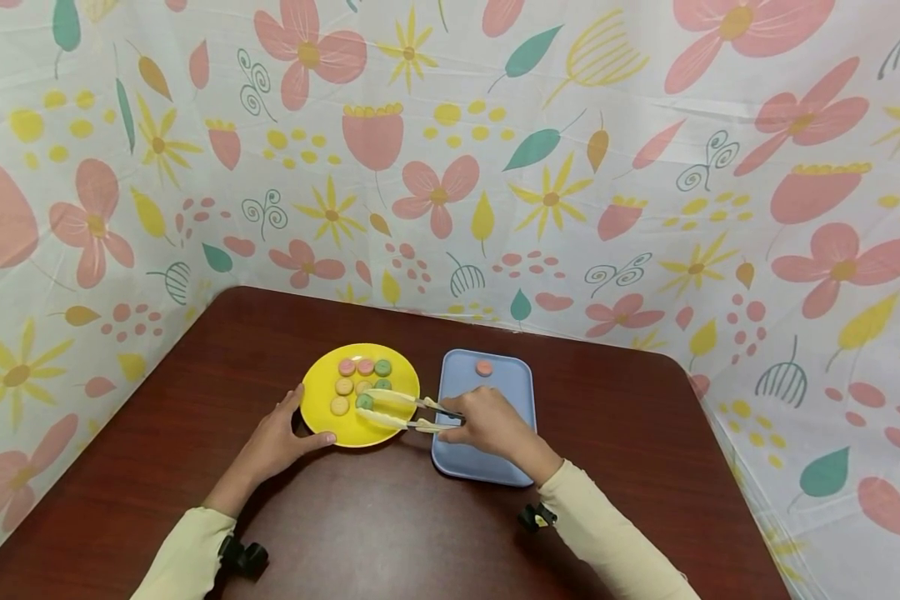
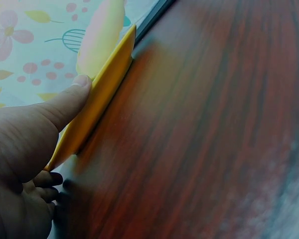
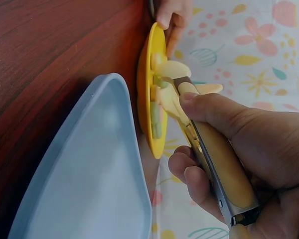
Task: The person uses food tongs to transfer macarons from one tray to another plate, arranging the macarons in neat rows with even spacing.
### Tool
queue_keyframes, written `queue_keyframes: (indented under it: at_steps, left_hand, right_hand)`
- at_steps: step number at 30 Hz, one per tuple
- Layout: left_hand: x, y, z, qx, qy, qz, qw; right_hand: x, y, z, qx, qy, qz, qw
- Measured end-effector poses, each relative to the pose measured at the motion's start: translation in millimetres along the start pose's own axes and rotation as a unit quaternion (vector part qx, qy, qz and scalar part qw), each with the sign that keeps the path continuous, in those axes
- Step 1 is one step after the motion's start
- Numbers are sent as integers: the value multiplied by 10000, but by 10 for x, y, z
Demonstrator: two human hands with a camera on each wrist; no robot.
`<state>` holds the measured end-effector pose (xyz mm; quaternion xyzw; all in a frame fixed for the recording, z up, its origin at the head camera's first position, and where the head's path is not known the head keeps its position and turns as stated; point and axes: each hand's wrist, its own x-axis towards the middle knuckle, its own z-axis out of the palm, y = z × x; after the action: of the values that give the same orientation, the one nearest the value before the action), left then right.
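My left hand (image 1: 281, 437) holds the near left rim of a yellow plate (image 1: 318, 417), thumb on the rim and fingers curled at its side. My right hand (image 1: 491, 423) grips cream-tipped metal tongs (image 1: 423, 402) above the blue tray. The tong tips reach over the plate on either side of a green round cookie-like piece (image 1: 364, 402); whether they press on it I cannot tell. Several more round pieces lie in rows on the plate, among them a pink one (image 1: 347, 367), a green one (image 1: 382, 367) and a pale yellow one (image 1: 340, 406).
Right of the plate lies a blue rectangular tray (image 1: 487, 471) with one pink round piece (image 1: 483, 367) near its far end. Both stand on a dark brown table (image 1: 630, 450). A flower-patterned cloth (image 1: 435, 125) hangs behind and at the sides.
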<state>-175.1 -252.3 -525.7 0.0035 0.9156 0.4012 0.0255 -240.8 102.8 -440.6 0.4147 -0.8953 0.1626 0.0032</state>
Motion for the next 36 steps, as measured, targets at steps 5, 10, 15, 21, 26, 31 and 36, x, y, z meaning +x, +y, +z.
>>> queue_keyframes:
  at_steps: [5,10,15,21,26,31,36]
  left_hand:
    - [3,15,3,-19,15,-22,10000]
    - [0,32,1,2,15,-26,10000]
    - [3,40,2,-3,1,-33,10000]
    - [2,52,-6,42,5,-67,10000]
    - [-2,49,-12,19,37,-25,10000]
    - [-9,37,-12,0,37,3,10000]
    - [-14,18,-7,-25,49,50,10000]
  right_hand:
    - [-2,-11,8,68,-50,63,9999]
    - [-1,-15,13,114,-73,108,9998]
    - [-28,-26,-23,93,-41,131,9999]
    - [-103,-17,-139,-25,-22,295,9996]
    - [-197,59,-275,26,81,376,9993]
    - [-310,181,-420,57,257,526,9983]
    - [-412,305,-563,-23,338,888,9955]
